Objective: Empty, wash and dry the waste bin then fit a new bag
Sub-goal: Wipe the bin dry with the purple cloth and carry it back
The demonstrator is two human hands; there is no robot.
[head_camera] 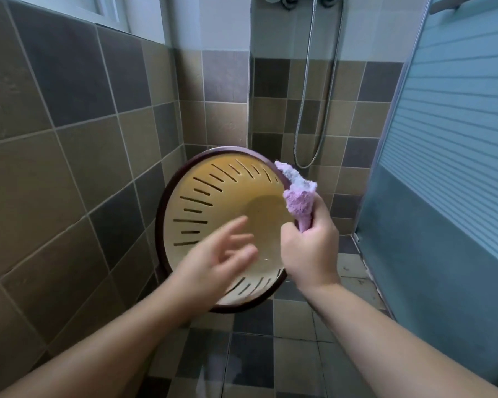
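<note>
The waste bin [213, 196] is a cream plastic basket with slotted walls and a dark brown rim. It is tipped with its mouth toward me, near the tiled corner. My right hand [311, 248] grips a pink and white cloth [298, 196] at the bin's right rim; the same hand seems to hold that rim too. My left hand [224, 251] hovers in front of the bin's mouth with fingers spread and blurred, holding nothing. The bin's inside looks empty.
Brown and tan tiled walls [69, 168] close in on the left and behind. A shower hose [311, 110] hangs on the back wall. A frosted glass shower panel [449, 168] stands to the right. The tiled floor [270, 354] below looks wet.
</note>
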